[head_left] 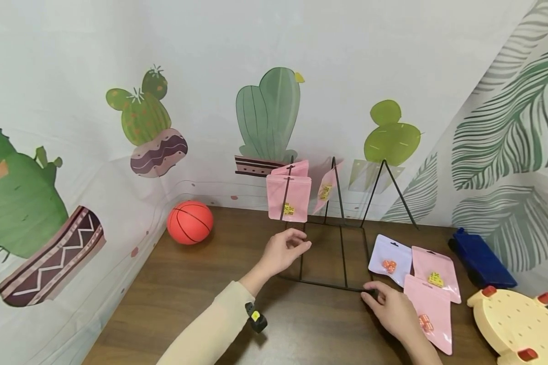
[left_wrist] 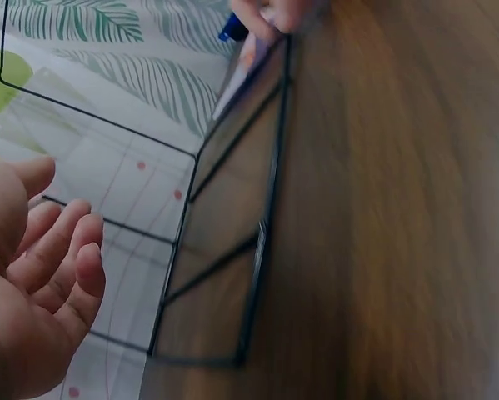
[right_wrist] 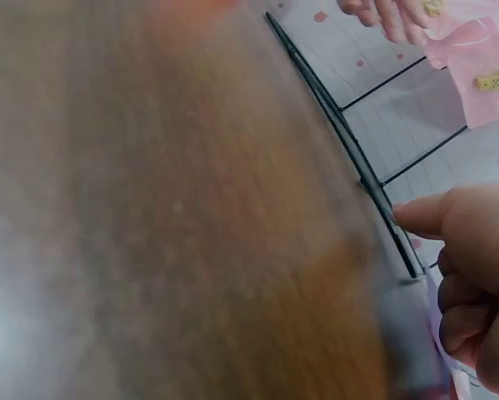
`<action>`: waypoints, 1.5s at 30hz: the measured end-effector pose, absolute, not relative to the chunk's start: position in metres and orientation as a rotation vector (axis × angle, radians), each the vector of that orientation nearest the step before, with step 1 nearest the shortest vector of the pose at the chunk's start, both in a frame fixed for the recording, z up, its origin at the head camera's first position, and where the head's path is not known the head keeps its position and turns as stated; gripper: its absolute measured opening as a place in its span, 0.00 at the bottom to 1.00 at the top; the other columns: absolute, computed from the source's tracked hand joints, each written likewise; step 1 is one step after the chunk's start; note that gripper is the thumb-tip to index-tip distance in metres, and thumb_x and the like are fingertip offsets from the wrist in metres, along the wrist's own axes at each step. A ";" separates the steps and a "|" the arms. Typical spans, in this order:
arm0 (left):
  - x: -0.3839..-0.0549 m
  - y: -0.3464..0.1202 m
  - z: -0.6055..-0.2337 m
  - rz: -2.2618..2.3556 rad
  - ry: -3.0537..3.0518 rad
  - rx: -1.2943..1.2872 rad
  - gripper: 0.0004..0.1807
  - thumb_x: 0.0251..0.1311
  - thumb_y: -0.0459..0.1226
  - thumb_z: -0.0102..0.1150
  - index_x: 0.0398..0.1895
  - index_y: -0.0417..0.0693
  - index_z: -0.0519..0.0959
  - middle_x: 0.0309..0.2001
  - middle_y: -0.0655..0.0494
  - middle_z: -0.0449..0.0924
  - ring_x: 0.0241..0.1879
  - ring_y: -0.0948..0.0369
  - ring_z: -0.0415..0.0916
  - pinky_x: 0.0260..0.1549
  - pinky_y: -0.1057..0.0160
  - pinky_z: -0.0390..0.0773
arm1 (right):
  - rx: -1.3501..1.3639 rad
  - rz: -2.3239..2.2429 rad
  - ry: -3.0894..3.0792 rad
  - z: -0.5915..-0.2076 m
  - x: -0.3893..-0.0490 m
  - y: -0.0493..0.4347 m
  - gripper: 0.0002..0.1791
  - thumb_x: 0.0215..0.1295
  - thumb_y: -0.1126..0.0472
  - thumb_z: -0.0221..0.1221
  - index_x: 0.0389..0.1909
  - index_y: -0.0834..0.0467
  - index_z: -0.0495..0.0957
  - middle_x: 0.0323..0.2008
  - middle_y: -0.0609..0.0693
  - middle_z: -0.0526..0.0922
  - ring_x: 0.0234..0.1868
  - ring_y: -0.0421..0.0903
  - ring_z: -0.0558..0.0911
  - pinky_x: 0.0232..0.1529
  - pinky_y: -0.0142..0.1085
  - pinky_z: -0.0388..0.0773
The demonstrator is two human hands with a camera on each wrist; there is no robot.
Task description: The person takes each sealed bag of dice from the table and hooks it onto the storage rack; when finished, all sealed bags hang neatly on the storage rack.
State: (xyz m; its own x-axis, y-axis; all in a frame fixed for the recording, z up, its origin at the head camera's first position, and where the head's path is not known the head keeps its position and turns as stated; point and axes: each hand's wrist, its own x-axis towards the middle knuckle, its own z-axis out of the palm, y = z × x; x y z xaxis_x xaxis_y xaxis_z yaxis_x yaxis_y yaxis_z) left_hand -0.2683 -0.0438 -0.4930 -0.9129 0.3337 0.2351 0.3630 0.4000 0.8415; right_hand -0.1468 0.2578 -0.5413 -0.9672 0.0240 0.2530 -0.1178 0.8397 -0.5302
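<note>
A black wire display rack [head_left: 342, 256] stands on the table. Two overlapping pink pouches [head_left: 297, 187] with yellow dice hang at its left, and another pink pouch [head_left: 327, 190] hangs on the middle upright. My left hand [head_left: 284, 251] is just below the left pouches, palm inward, fingers loosely bent and holding nothing; the left wrist view shows this hand [left_wrist: 45, 275] in front of the wires. With thumb and index finger, my right hand [head_left: 390, 309] pinches the rack's front right corner. In the right wrist view its thumb [right_wrist: 424, 215] lies against the bar.
Right of the rack lie a lavender pouch [head_left: 385, 248] with orange dice, a pink pouch [head_left: 443, 266] with yellow dice and a pink pouch [head_left: 431, 299] with red-orange dice. Beyond are a blue object [head_left: 484, 258] and a cream board [head_left: 525, 324] with red pegs. A red ball [head_left: 190, 222] sits left.
</note>
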 end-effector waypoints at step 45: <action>-0.245 -0.114 -0.540 -0.757 -2.840 -0.967 0.03 0.63 0.46 0.73 0.37 0.63 0.88 0.33 0.72 0.78 0.35 0.69 0.78 0.35 0.62 0.76 | -0.702 0.743 -3.011 -0.529 -0.099 0.332 0.59 0.52 0.32 0.73 0.68 0.70 0.61 0.64 0.82 0.50 0.62 0.80 0.59 0.59 0.75 0.62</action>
